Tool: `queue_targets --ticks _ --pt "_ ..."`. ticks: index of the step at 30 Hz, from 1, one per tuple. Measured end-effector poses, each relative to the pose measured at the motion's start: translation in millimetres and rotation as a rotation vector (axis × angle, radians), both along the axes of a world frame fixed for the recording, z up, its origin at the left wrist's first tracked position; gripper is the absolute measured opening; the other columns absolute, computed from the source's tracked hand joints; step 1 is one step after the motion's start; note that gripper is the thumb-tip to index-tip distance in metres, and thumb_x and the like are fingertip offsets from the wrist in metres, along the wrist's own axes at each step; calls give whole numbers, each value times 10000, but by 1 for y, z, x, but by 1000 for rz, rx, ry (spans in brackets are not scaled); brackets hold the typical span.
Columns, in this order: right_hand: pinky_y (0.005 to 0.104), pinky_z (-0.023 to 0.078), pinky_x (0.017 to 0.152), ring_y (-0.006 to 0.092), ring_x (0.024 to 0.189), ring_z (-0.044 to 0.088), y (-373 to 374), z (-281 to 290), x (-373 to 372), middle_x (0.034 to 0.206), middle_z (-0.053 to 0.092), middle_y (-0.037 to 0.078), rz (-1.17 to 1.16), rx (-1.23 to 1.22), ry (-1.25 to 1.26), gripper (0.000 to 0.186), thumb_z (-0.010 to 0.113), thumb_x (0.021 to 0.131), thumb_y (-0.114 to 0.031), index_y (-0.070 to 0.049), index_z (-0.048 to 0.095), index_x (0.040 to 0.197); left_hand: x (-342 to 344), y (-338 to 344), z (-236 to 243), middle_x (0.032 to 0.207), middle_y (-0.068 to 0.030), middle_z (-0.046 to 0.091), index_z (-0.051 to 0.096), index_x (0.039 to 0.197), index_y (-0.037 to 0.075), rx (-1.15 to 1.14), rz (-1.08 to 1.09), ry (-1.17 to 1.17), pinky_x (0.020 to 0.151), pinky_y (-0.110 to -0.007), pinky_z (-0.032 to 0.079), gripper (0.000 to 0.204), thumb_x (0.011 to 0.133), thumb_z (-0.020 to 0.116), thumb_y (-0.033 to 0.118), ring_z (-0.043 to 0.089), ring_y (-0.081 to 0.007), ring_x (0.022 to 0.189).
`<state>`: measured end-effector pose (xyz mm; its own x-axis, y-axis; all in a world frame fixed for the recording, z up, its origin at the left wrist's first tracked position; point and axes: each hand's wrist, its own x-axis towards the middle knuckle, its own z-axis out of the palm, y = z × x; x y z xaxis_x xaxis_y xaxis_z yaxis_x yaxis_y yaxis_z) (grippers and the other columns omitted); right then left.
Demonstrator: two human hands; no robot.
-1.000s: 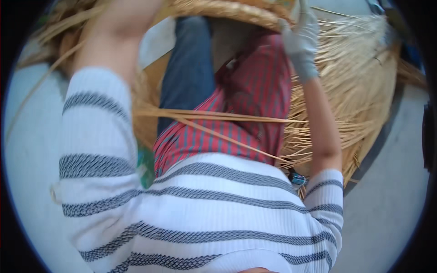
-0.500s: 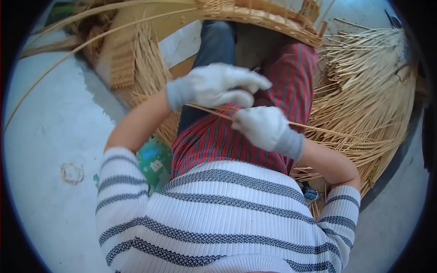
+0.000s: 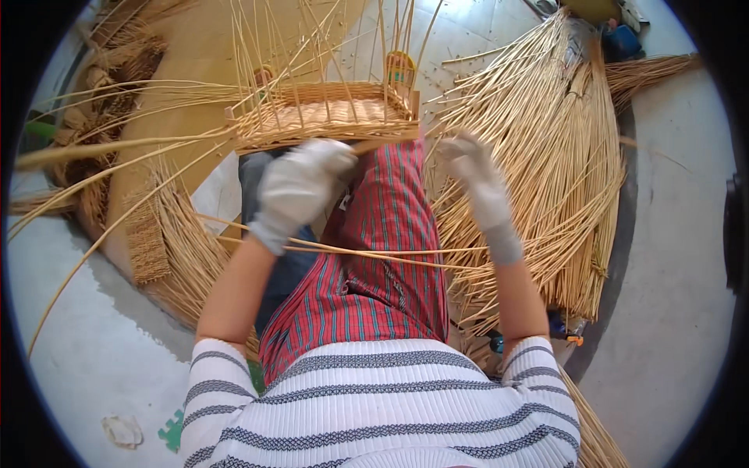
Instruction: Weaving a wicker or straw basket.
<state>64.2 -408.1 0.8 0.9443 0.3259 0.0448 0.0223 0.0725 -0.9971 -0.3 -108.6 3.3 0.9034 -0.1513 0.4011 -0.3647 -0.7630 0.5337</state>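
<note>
A rectangular wicker basket (image 3: 328,113), partly woven with upright stakes rising from it, rests across my knees. My left hand (image 3: 304,183), in a white glove, is curled at its near edge. Its fingers look closed, but I cannot make out what they hold. My right hand (image 3: 477,175), also gloved, is raised to the right of the basket, over a bundle of rods, its fingers smeared by motion. Several thin wicker rods (image 3: 374,254) lie across my lap over the red striped cloth (image 3: 390,210), below both hands.
A big bundle of wicker rods (image 3: 538,156) spreads at my right. At the left lie a woven piece with loose rods (image 3: 148,242) and darker bundles (image 3: 105,132). Long rods (image 3: 109,226) arc out leftward from the basket. A blue container (image 3: 620,40) stands at the far right.
My hands, close together at the rods over my lap before, have moved apart and farther out. The rods lie across my lap. The view has shifted, bringing the whole basket into sight.
</note>
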Motion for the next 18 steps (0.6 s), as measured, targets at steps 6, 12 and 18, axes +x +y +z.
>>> queue_targets --ticks 6,12,18 --pt "358 623 821 224 981 706 36 -4 5 1082 704 128 -78 220 -97 171 563 1017 -52 -67 569 1187 12 -33 -6 907 -131 692 680 1066 49 -268 -40 265 775 -347 527 162 989 620 179 675 -275 834" --pt "315 633 759 201 933 717 5 -15 49 1031 724 121 -243 247 -67 114 614 1004 -91 -93 615 1118 27 -15 -16 848 -9 653 693 1083 36 -593 66 474 717 -238 480 201 1038 573 191 548 -82 730" --pt "329 626 740 193 850 718 22 -84 65 1002 727 138 -364 288 92 135 645 995 -133 -77 580 1099 32 -43 -43 897 -49 699 685 1073 28 -676 127 659 794 -286 515 182 1022 597 180 630 -112 826"
